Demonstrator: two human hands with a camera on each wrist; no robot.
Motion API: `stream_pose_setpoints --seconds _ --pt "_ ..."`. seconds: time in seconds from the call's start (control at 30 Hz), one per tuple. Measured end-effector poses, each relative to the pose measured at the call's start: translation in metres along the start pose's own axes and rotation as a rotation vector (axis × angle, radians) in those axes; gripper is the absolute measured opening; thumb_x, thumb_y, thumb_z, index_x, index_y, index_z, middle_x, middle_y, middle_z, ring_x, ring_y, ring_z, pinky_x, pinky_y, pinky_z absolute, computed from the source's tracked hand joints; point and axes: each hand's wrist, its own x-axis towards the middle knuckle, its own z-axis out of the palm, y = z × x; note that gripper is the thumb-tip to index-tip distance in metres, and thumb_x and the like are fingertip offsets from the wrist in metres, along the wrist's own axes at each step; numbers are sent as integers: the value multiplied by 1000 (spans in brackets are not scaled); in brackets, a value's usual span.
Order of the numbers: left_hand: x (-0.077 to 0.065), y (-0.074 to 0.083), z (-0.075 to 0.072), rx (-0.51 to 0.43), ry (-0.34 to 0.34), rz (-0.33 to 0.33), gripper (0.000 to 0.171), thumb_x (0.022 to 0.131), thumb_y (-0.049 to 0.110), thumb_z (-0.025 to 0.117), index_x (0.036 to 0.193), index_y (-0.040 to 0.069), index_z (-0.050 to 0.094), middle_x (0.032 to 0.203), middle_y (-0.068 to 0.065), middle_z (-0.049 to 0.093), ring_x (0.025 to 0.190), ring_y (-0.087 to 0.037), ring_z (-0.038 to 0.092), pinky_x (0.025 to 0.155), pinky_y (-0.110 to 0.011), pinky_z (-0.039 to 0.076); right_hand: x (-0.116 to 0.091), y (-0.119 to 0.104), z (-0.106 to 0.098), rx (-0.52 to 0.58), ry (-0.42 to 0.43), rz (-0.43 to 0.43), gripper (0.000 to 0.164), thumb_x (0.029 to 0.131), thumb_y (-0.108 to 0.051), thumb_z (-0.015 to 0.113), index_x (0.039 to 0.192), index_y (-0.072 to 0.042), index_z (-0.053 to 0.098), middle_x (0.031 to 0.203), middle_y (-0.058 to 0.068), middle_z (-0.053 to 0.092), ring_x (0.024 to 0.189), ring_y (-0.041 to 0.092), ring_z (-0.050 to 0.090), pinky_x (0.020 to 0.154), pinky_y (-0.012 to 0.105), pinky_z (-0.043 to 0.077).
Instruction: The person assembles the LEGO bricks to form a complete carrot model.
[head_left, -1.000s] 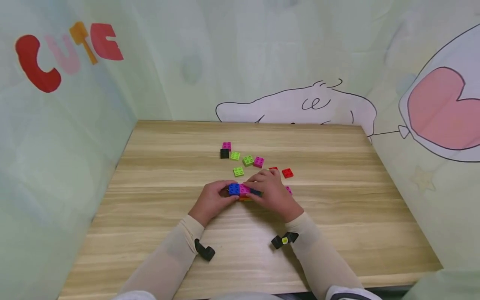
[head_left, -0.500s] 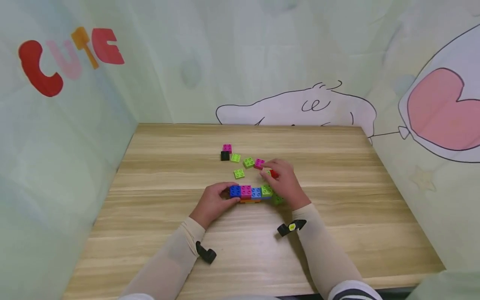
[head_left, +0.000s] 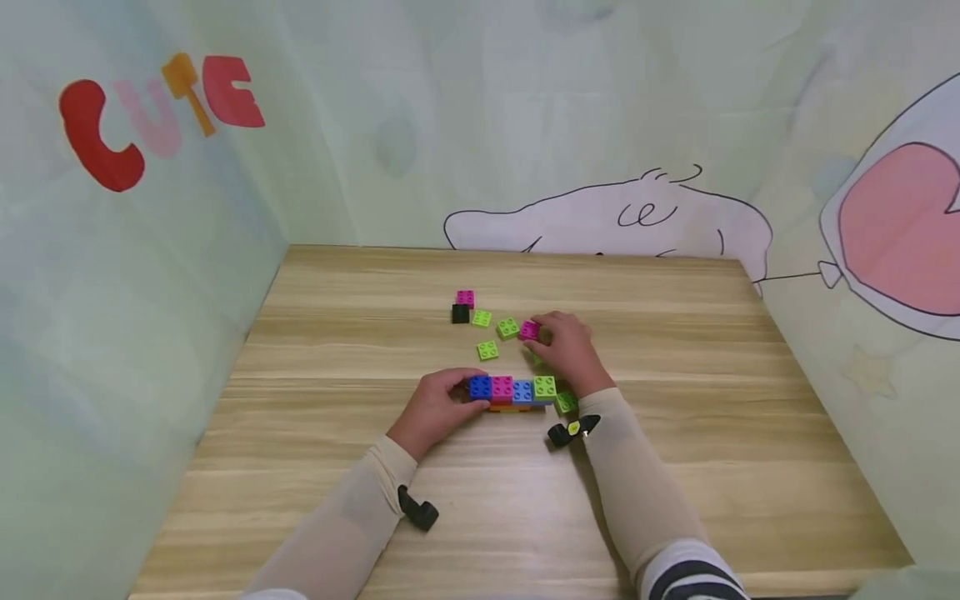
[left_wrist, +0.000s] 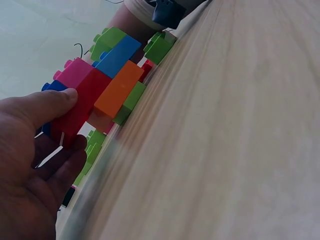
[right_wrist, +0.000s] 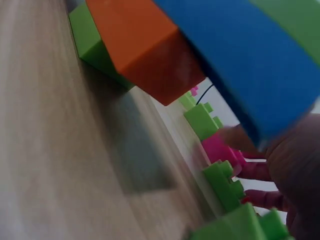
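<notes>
My left hand (head_left: 438,408) grips the left end of a stepped toy-brick build, its thumb on a red brick (left_wrist: 82,107) in the left wrist view. Along the top run a dark blue brick (head_left: 480,387), a pink brick (head_left: 502,388), a light blue brick (head_left: 522,392) and a lime green brick (head_left: 544,387). Under them sit an orange brick (left_wrist: 120,90) and a green brick (left_wrist: 131,102). Beyond the build, my right hand (head_left: 572,354) pinches a loose magenta brick (head_left: 529,330) between thumb and fingers, with the brick still among its neighbours.
Left of the right hand lie loose green bricks (head_left: 507,328), a black brick (head_left: 461,313) and another magenta brick (head_left: 465,298). A green brick (head_left: 566,403) lies by the build's right end. The wooden table (head_left: 345,317) meets fabric walls (head_left: 360,167) at the back and sides.
My right hand has left the build's right end and reached away to the loose magenta brick, its fingers now round it. The left hand keeps its grip on the build.
</notes>
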Motion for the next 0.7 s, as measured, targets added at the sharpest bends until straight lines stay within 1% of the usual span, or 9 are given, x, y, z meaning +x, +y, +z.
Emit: stream_pose_setpoints --seconds 0.1,0.2,0.3,0.4,0.47,0.5,0.57,0.67,0.7 --pt "0 -1 1 3 -5 -1 39 85 20 88 122 26 76 122 6 72 111 -16 66 100 -41 55 3 -1 2 -16 -29 42 51 94 -37 78 137 -12 67 129 6 67 117 29 56 103 52 36" --pt "0 -2 0 6 -7 1 39 85 21 88 122 25 76 121 6 72 110 -16 66 99 -41 55 4 -2 3 -28 -31 51 48 94 -37 78 135 -13 69 123 5 68 112 27 57 100 50 36" --pt "0 -2 0 14 -9 7 40 85 22 88 123 25 75 121 6 72 109 -15 67 98 -40 56 0 -3 -1 4 8 36 47 95 -38 77 135 -14 69 123 4 68 115 28 57 103 52 37" --pt "0 -2 -1 18 -10 11 40 86 23 88 123 25 75 121 6 72 109 -14 67 98 -40 56 -10 -5 -7 99 81 0 47 96 -38 76 137 -16 67 126 4 66 120 28 56 106 52 43" --pt "0 -2 -1 14 -10 12 40 86 23 88 123 25 75 121 7 72 108 -15 67 97 -40 57 -20 -7 -12 169 141 -59 45 96 -35 76 136 -16 68 126 4 66 121 28 57 105 51 46" --pt "0 -1 -2 11 -10 12 39 86 24 88 123 25 75 121 7 72 108 -15 67 97 -40 57 -25 -8 -14 197 167 -111 43 96 -32 76 135 -15 69 125 4 68 119 28 58 104 51 47" --pt "0 -1 -2 5 -10 13 39 85 23 88 122 25 75 120 7 72 107 -15 67 96 -40 57 -37 -10 -17 241 205 -240 38 94 -27 78 128 -13 72 119 5 71 113 28 60 100 50 48" --pt "0 0 -2 4 -14 17 40 85 23 88 123 24 75 120 6 72 106 -15 67 96 -40 57 -55 -10 -17 240 226 -426 32 88 -23 82 118 -11 77 109 5 75 104 26 63 95 50 45" --pt "0 -1 -1 3 -14 19 40 85 23 88 123 24 75 120 6 72 106 -15 67 96 -39 57 -60 -10 -17 228 220 -469 31 86 -22 83 115 -12 78 106 4 75 103 25 62 94 49 44"
